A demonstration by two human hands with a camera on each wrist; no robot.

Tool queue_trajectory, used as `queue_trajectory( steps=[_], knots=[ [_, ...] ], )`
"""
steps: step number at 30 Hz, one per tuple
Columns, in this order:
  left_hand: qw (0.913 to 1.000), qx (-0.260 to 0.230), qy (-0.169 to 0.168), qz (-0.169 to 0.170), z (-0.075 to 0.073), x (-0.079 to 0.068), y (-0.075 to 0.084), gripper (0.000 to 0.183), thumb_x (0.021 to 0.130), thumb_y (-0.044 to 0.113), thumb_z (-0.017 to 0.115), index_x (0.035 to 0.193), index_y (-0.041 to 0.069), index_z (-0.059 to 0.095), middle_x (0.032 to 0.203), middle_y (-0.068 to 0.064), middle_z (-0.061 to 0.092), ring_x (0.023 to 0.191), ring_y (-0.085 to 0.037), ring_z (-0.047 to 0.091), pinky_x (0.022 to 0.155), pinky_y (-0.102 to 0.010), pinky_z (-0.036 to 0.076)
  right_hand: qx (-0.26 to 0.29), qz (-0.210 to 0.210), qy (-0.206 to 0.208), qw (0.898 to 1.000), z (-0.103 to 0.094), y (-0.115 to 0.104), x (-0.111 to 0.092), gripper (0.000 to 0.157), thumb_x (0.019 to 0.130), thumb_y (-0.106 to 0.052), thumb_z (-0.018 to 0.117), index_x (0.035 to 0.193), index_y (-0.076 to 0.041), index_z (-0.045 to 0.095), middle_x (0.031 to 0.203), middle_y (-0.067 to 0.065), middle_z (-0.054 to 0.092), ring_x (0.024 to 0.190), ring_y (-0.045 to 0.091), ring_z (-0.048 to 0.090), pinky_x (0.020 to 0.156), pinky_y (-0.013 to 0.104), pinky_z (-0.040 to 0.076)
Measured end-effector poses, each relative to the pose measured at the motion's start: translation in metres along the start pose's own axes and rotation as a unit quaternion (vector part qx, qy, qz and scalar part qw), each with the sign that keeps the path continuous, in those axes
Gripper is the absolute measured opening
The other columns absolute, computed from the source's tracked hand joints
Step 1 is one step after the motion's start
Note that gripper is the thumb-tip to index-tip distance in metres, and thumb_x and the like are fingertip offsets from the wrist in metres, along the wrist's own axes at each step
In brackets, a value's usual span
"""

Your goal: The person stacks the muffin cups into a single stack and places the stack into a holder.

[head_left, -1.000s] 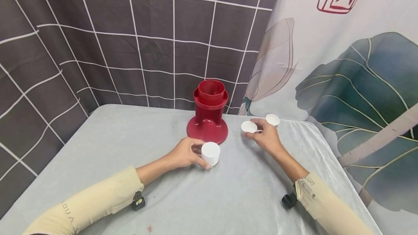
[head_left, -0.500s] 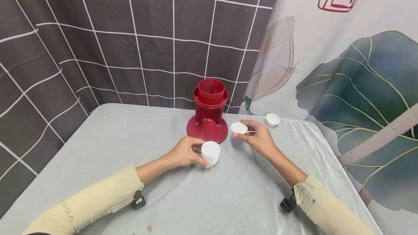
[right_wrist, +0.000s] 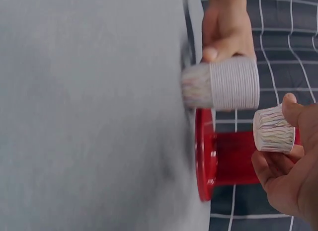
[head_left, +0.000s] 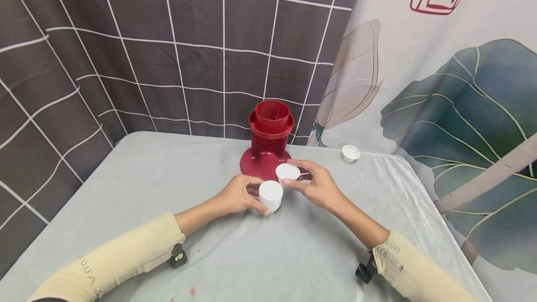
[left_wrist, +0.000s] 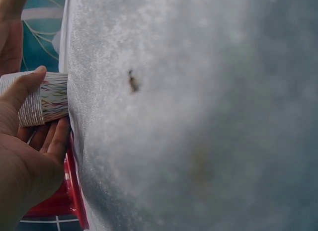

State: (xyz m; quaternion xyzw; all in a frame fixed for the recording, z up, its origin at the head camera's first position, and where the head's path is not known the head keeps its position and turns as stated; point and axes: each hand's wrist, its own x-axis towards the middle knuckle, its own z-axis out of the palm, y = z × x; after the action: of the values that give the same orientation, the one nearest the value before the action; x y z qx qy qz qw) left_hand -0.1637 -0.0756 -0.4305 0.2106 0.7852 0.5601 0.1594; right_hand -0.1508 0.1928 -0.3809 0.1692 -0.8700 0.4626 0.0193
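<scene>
In the head view my left hand (head_left: 237, 195) grips a stack of white paper baking cups (head_left: 271, 197) that stands on the table. The left wrist view shows the thumb on one side of the stack (left_wrist: 52, 97) and the fingers on the other. Many nested rims are visible in the right wrist view's stack (right_wrist: 234, 83). My right hand (head_left: 319, 184) pinches a single paper baking cup (head_left: 287, 171) just above and to the right of the stack. This cup (right_wrist: 273, 131) has a coloured wavy pattern on its pleated side and is apart from the stack.
Behind the hands stands a red plastic holder (head_left: 268, 148) with a round base and an open ringed top. Another white paper cup (head_left: 350, 154) sits near the back right edge of the grey cloth-covered table (head_left: 260, 260). A dark grid curtain (head_left: 197, 69) hangs behind.
My right hand has moved left with the single baking cup, away from the cup at the back right and up close to the stack. The left hand and stack have stayed in place.
</scene>
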Motion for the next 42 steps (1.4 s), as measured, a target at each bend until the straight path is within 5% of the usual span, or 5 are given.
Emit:
queue_trajectory(
  steps=[6, 15, 20, 42],
  knots=[
    [1.0, -0.004, -0.002, 0.004, 0.0, 0.0, 0.0, 0.058, 0.078, 0.009, 0.103, 0.131, 0.003, 0.081, 0.118, -0.009, 0.086, 0.109, -0.02, 0.084, 0.1, -0.034, 0.069, 0.011, -0.013, -0.024, 1.0, 0.007, -0.012, -0.004, 0.064, 0.096, -0.019, 0.091, 0.154, -0.006, 0.068, 0.147, 0.014, 0.073, 0.128, 0.032, 0.071, 0.109, 0.051, 0.066],
    [0.9998, 0.002, -0.007, 0.017, 0.001, 0.0, 0.0, 0.056, 0.079, 0.009, 0.101, 0.131, 0.002, 0.081, 0.121, -0.012, 0.086, 0.111, -0.023, 0.085, 0.1, -0.035, 0.069, 0.021, -0.037, -0.064, 0.997, 0.021, -0.015, -0.009, 0.062, 0.096, -0.022, 0.091, 0.152, -0.006, 0.07, 0.139, 0.011, 0.077, 0.118, 0.023, 0.072, 0.107, 0.042, 0.066],
    [0.9998, -0.001, -0.009, 0.019, 0.001, 0.001, -0.002, 0.055, 0.079, 0.009, 0.101, 0.131, 0.002, 0.081, 0.121, -0.011, 0.086, 0.111, -0.023, 0.085, 0.1, -0.035, 0.069, 0.023, -0.04, -0.073, 0.996, 0.023, -0.012, -0.01, 0.06, 0.097, -0.022, 0.089, 0.152, -0.006, 0.07, 0.14, 0.01, 0.075, 0.118, 0.023, 0.07, 0.108, 0.048, 0.065],
    [0.9999, -0.004, -0.006, 0.015, -0.001, 0.001, -0.001, 0.048, 0.078, 0.01, 0.102, 0.123, 0.005, 0.084, 0.11, -0.007, 0.086, 0.102, -0.018, 0.084, 0.097, -0.031, 0.069, 0.083, 0.016, -0.08, 0.993, 0.04, 0.002, -0.012, 0.049, 0.094, -0.018, 0.089, 0.139, -0.007, 0.074, 0.146, 0.014, 0.075, 0.115, 0.022, 0.072, 0.106, 0.043, 0.063]
  ],
)
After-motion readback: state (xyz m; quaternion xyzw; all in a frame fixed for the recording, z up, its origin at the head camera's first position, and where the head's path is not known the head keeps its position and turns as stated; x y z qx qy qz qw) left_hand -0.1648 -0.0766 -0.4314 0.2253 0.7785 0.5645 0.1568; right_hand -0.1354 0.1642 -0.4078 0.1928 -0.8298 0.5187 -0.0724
